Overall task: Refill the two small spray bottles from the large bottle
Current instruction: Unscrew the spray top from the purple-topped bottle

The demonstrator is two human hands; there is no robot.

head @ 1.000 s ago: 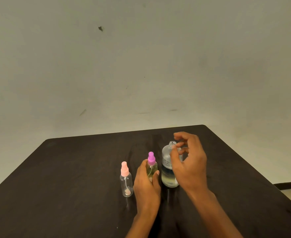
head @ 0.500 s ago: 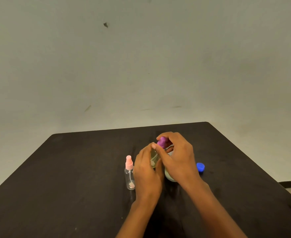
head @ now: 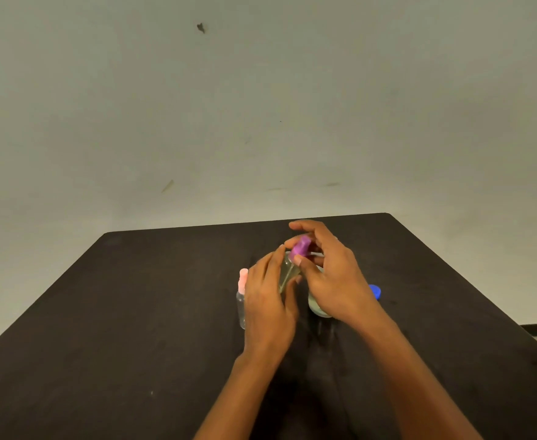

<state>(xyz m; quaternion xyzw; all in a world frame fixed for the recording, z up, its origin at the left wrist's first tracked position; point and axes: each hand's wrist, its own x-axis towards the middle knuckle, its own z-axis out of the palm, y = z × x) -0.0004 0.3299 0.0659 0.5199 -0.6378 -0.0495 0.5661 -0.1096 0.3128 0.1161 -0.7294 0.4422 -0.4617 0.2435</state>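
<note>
My left hand (head: 268, 300) grips the clear body of the small purple-topped spray bottle (head: 289, 273), held tilted above the dark table (head: 134, 312). My right hand (head: 333, 274) pinches its purple spray top (head: 302, 246) with thumb and fingers. The second small bottle, with a pink top (head: 242, 292), stands upright just left of my left hand, partly hidden by it. The large clear bottle (head: 317, 308) stands behind my right hand; only its base shows. Its blue cap (head: 375, 292) lies on the table to the right.
The table's far edge runs close behind the bottles, with a plain pale wall (head: 260, 106) beyond. The right table edge slopes down past the blue cap.
My left hand lifted the purple-topped bottle off the table and tilted it. My right hand left the large bottle's neck and took hold of the purple top.
</note>
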